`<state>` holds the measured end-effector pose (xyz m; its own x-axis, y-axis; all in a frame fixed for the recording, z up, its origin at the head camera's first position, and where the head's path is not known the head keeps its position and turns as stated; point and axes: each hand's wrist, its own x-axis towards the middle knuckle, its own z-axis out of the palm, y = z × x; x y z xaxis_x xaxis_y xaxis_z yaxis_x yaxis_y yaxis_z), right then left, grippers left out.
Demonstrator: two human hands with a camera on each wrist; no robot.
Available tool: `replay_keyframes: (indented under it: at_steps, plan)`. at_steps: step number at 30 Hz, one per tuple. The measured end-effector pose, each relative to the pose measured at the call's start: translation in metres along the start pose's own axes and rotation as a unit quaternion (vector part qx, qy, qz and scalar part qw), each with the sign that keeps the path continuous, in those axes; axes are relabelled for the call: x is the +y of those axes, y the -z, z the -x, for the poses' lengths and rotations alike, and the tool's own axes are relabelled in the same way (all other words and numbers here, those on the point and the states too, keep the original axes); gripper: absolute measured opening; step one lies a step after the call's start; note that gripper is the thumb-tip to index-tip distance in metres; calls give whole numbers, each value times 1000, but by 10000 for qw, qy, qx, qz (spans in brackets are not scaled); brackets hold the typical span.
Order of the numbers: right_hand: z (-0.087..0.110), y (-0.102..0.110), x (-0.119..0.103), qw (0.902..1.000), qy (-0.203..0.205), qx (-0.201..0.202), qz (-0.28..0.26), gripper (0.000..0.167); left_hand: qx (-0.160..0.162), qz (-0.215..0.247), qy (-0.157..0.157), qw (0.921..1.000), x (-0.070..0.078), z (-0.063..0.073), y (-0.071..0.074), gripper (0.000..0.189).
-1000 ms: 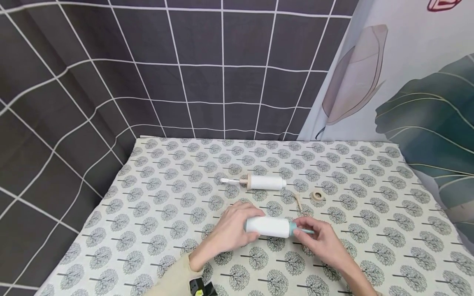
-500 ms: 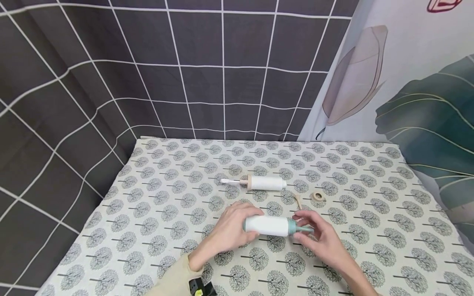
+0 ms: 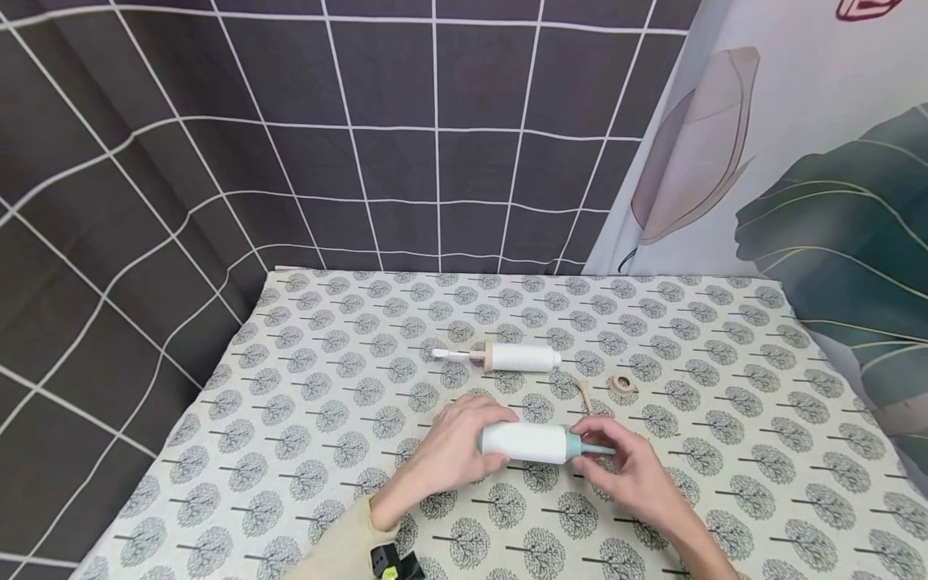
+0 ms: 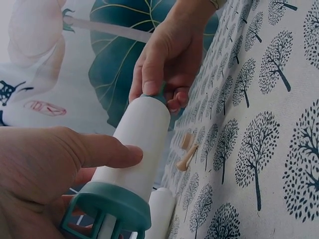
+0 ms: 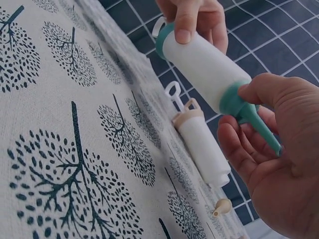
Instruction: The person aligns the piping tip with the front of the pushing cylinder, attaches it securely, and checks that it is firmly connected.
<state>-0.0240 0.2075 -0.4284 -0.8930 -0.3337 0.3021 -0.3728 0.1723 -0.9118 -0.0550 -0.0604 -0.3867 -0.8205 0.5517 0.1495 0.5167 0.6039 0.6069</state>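
My left hand [image 3: 458, 445] grips the white barrel of an icing syringe [image 3: 528, 443], held roughly level over the cloth. In the left wrist view, the thumb lies along the barrel above its green handled end [image 4: 115, 201], where a white plunger shows. My right hand [image 3: 629, 467] pinches the green nozzle cap [image 5: 234, 99] at the other end between thumb and fingers. From that cap a thin tapered green nozzle [image 5: 261, 128] points out across the palm.
A second syringe [image 3: 520, 358], white with beige handles, lies behind the hands, its plunger out to the left. Right of it are a small beige nozzle [image 3: 584, 395] and a beige ring cap [image 3: 622, 384]. Tree-patterned cloth [image 3: 348, 322] covers the table; a dark checked curtain [image 3: 391, 161] hangs behind.
My right fingers have shifted round the green nozzle cap, opening slightly and pinching it again. The nozzle's tilt varies a little. My left hand and the barrel stay nearly still.
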Motion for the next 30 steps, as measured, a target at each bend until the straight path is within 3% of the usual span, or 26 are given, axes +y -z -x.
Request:
replay_keyframes:
  at_steps: [8, 18, 23, 30]
  plan:
    - [-1, -1, -1, 9982, -421, 188, 373, 26, -9, 41, -16, 10000, 2, 0, 0, 43]
    - [1, -1, -4, 9948, -945, 217, 326, 23, -13, 83, -23, 10000, 3, 1, 0, 43]
    - [0, 0, -3, 9969, -583, 104, 523, 36, 7, 85, -72, 9999, 1, 1, -1, 42]
    - [-1, 1, 1, 9998, 58, -98, 192, 50, -31, 92, 42, 9999, 0, 0, -1, 44]
